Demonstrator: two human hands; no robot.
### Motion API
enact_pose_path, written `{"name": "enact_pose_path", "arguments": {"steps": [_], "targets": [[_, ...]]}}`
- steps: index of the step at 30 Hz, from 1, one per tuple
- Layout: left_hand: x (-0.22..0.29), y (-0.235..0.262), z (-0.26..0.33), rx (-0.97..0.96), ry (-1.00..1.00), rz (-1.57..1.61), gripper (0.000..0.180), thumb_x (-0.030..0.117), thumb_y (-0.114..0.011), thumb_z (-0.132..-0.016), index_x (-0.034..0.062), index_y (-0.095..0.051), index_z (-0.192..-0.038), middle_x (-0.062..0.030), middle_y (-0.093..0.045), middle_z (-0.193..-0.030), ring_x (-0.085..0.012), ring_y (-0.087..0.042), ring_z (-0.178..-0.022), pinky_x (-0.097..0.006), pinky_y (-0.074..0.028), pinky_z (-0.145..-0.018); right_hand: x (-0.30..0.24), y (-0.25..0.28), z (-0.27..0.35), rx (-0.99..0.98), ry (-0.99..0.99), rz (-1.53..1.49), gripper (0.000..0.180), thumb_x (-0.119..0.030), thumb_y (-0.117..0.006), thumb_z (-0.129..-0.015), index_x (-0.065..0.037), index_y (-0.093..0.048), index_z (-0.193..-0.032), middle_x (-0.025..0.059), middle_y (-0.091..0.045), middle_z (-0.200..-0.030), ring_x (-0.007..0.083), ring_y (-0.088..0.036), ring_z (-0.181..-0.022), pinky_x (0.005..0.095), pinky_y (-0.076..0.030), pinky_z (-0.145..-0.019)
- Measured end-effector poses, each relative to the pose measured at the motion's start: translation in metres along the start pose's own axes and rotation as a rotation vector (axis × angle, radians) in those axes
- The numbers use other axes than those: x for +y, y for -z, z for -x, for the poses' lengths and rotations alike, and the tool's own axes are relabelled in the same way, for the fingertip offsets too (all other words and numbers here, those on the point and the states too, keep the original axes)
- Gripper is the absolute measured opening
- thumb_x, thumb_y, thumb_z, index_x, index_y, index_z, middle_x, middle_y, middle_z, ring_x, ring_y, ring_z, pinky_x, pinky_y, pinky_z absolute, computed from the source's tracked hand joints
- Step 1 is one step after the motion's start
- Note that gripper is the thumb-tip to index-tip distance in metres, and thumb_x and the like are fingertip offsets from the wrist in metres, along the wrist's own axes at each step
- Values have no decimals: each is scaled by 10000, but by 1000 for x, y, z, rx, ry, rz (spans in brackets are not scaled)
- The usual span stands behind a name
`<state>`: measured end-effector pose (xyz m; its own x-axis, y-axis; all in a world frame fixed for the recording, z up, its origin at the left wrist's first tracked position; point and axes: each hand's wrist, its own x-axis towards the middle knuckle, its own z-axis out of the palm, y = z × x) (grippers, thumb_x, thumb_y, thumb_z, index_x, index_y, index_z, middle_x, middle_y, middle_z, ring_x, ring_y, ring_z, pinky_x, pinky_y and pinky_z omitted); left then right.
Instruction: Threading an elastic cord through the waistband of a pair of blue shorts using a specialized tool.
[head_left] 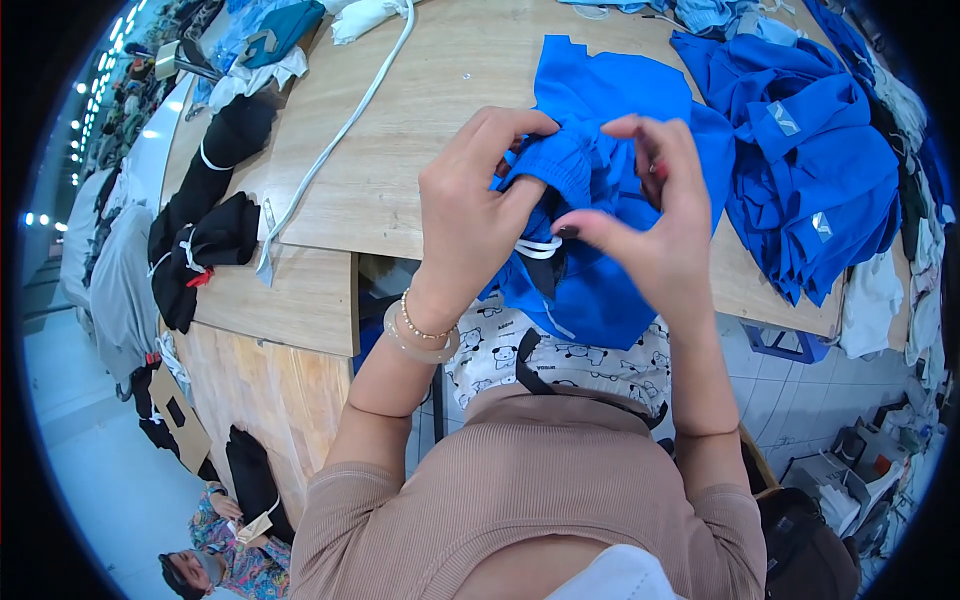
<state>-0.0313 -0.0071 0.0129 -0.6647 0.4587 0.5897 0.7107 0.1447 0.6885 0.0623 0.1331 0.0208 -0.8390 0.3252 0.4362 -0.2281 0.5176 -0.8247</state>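
Fingers of the left hand (462, 195): closed on the gathered band (560, 165) of the blue garment (607, 180), the thumb at the band's lower side and the index tip at its upper side.
Fingers of the right hand (668, 225): released, thumb and index spread in a wide curve just beside the band, with nothing pinched between their tips; the others curl inward, and I cannot tell whether they touch cloth.
Table (400, 145): pale wood, stretching across the upper half of the view and under most of the work.
Blue pile (800, 170): folded cloth heaped on the table's right side, with two small pale patches showing; just beside the garment.
Garment in work: spread crumpled at the table's front edge, between and behind the two hands, its lower part hanging toward the lap.
Printed cloth (490, 352): white with dark animal drawings, across the person's lap below the garment.
Black bundles (240, 130): rolled and tied with white ties, on the left of the table.
White strip (350, 125): long, curving down the table between bundles and left hand.
Beaded bracelet (420, 325): on the left wrist, beside a wider pale band.
White loop (540, 246): just under the gathered band, near the right thumb.
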Motion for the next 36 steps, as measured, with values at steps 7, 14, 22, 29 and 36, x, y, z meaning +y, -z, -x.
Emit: {"name": "enact_pose_path", "arguments": {"steps": [7, 14, 22, 29, 36], "targets": [[1, 12, -9, -256, 281, 137, 179, 11, -629, -770, 3, -624, -949, -89, -606, -744, -140, -532, -631, -249, -442, -607, 21, 13, -10, -15, -48, -125, 178, 60, -574, -782, 2, -619, -944, 60, -566, -817, 131, -530, -729, 234, -431, -646], [6, 30, -14, -581, 574, 566, 306, 165, -567, -926, -85, -591, -1101, -26, -641, -953, -46, -552, -840, -195, -474, -747, 37, 34, -32, -184, -222, -520, 158, -186, -632, -887, -33, -663, -915, -56, -570, -812, 41, -477, -767, 197, -358, -725], [2, 31, -12, -590, 574, 665, 299, 175, -559, -933, -75, -598, -1093, -25, -639, -961, -47, -552, -842, -196, -477, -758, 39, 37, -31, -206, -222, -551, 150, -182, -640, -879, -38, -671, -909, -50, -585, -819, 45, -494, -769, 202, -377, -728], [16, 25, -14, -549, 516, 594, 296, 114, -648, -834, -85, -611, -1049, -24, -638, -880, -45, -548, -768, -194, -477, -686, 31, 33, -28, -157, -177, -508, 128, -105, -608, -894, 15, -646, -921, -23, -593, -811, 30, -505, -753, 163, -404, -674], [16, 19, -11, -439, 445, 299, 163, 77, -641, -792, -18, -622, -924, -24, -614, -768, -44, -503, -686, -211, -439, -609, 16, 36, -20, -181, -128, -441, 111, -79, -602, -889, 28, -619, -910, -13, -594, -812, 35, -503, -752, 167, -415, -668]]}}
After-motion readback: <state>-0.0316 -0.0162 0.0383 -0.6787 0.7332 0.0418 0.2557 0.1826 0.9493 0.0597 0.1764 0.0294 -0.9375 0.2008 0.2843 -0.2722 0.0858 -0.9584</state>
